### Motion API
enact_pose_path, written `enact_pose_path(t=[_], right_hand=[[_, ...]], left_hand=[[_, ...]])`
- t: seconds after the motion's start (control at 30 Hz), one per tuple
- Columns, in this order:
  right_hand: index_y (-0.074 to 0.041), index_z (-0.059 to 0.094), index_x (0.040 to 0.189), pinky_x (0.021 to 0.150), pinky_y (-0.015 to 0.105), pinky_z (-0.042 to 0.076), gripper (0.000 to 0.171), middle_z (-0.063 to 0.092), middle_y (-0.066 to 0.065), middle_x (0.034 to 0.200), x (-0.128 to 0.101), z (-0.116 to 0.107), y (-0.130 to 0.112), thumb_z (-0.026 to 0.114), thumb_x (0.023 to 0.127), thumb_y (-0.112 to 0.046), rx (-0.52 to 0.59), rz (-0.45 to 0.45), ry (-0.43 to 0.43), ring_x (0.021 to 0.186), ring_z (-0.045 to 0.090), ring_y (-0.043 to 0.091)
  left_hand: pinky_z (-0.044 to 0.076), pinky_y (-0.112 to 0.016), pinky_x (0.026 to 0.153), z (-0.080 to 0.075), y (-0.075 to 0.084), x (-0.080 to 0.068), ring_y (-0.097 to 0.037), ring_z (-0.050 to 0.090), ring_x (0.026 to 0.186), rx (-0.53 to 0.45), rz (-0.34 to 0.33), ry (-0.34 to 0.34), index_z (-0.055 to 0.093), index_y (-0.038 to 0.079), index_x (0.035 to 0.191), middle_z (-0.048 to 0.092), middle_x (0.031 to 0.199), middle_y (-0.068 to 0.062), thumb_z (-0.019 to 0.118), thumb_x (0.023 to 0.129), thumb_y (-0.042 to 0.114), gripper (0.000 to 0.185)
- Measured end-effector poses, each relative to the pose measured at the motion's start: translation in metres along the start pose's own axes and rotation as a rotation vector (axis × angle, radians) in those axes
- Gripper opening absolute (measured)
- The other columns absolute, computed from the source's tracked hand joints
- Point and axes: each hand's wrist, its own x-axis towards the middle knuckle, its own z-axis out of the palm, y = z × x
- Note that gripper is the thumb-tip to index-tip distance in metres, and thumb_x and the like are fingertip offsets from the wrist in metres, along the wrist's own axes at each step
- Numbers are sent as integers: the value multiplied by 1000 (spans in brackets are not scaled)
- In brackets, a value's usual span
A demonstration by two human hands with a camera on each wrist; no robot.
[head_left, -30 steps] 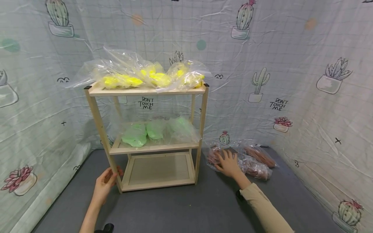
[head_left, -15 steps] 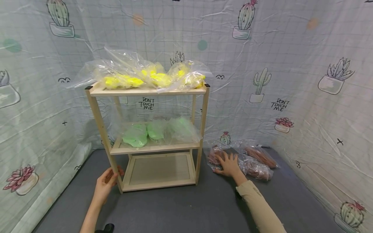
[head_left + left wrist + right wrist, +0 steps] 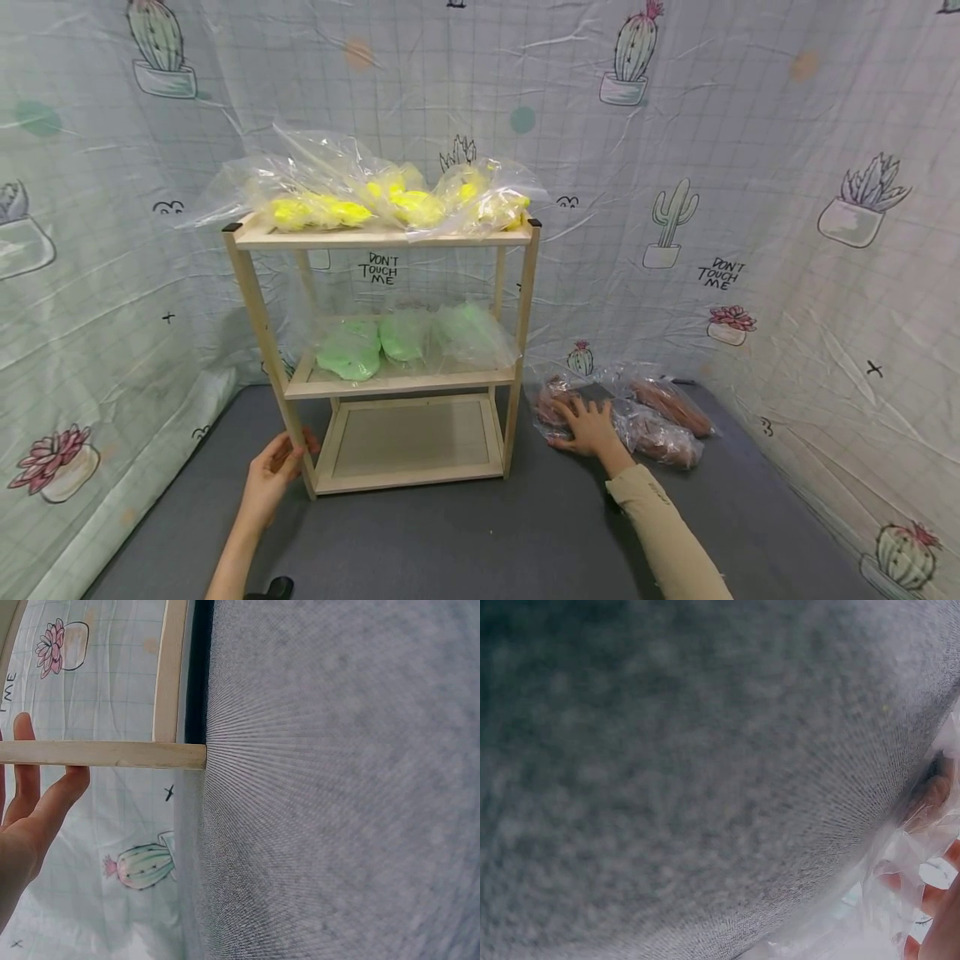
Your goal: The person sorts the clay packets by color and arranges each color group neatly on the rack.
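Hands first: my left hand (image 3: 273, 475) grips the front-left leg of the wooden shelf (image 3: 386, 383), fingers curled round the post. My right hand (image 3: 588, 425) lies flat, fingers spread and relaxed, on a clear bag of brown items (image 3: 553, 402) on the grey floor (image 3: 465, 542) just right of the shelf. Two more brown bags (image 3: 663, 421) sit beside it. Yellow bags (image 3: 375, 200) fill the top tier, green bags (image 3: 401, 337) the middle.
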Motion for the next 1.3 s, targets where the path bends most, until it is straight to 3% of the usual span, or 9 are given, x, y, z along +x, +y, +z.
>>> enact_pose_path(t=[0.2,0.5,0.8,1.0,1.3], right_hand=[[-25,36,134,88,63,28,69,45,14,123,1,0,0,54,78,-60,-7,-9,22,102,48,40],[-17,49,122,76,53,31,54,51,15,104,2,1,-1,64,76,-41,-19,-68,162,93,49,35],[-17,54,116,73,50,28,48,50,14,102,0,-2,0,66,74,-38,-29,-126,239,91,44,32],[-17,56,111,67,46,26,45,50,11,96,-3,-3,3,68,72,-36,-21,-203,355,83,42,28],[-17,61,102,63,42,22,38,49,9,88,-18,-8,7,69,68,-31,-22,-330,557,74,36,24]], left_hand=[[48,-15,66,1,1,0,4,60,89,20,-17,4,50,-2,117,64,97,15,43,93,7,27],[47,-15,66,2,0,0,5,60,89,41,-39,6,52,5,117,63,97,17,43,93,8,26],[47,-16,66,1,-1,1,5,60,88,47,-52,17,54,5,115,64,96,17,44,93,9,24],[47,-15,67,-2,-2,2,5,60,89,60,-34,1,52,2,115,63,97,17,43,93,8,25],[48,-15,67,0,2,1,4,60,89,4,-1,-13,55,9,113,64,97,14,42,93,4,24]])
